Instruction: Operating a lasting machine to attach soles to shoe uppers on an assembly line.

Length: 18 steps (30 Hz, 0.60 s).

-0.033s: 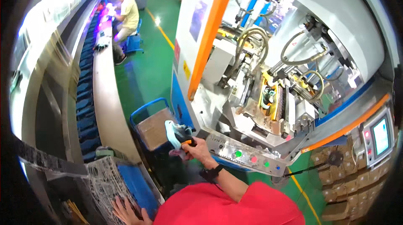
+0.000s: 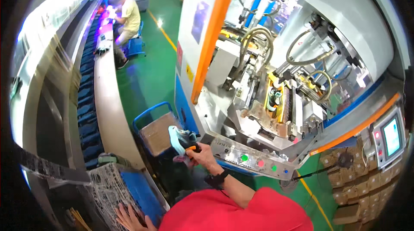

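Observation:
My right hand [image 2: 202, 157] is closed round a shoe [image 2: 183, 139] in pale blue and black with an orange patch. It is held up in front of the machine's lower panel, and part of it hides behind my fingers. My left hand [image 2: 130, 219] rests low at the left with its fingers spread, holding nothing. It lies against a scuffed grey-white block [image 2: 113, 188] beside a blue panel [image 2: 140, 190]. Inside the open machine [image 2: 263, 127], another shoe [image 2: 274, 97] in pale green and black sits in a yellow-edged mould.
A blue trolley [image 2: 134, 123] carrying a cardboard box [image 2: 156, 134] stands beyond my right hand. Along the left runs a conveyor [image 2: 88, 101], where people [image 2: 127, 11] sit at its far end. A control screen [image 2: 391, 138] and stacked cartons [image 2: 353, 183] are at the right.

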Available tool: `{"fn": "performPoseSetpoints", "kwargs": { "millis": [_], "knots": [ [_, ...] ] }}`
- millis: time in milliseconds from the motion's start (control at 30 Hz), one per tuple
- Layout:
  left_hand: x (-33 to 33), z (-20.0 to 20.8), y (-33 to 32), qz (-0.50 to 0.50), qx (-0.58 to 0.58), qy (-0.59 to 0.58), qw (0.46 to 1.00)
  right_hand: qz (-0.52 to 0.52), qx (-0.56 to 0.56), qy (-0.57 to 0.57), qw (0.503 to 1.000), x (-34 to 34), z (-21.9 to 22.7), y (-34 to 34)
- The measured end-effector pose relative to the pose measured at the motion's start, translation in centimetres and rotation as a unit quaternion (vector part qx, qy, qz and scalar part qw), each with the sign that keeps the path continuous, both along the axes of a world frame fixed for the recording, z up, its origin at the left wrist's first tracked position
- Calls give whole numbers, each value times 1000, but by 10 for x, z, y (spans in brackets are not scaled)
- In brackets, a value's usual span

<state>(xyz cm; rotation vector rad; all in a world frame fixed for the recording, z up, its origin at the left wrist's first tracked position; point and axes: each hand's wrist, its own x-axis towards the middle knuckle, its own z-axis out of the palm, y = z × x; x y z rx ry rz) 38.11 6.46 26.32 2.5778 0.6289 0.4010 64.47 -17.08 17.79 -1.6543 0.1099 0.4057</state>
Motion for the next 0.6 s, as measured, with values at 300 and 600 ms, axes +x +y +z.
{"fn": "performPoseSetpoints", "kwargs": {
  "millis": [300, 600],
  "knots": [
    [6, 4, -6, -16, 94, 9, 995, 4, 34, 50, 998, -34, -10, -35],
    [39, 14, -77, -156, 77, -95, 980, 0, 70, -52, 996, -92, -30, -93]
  ]
}}
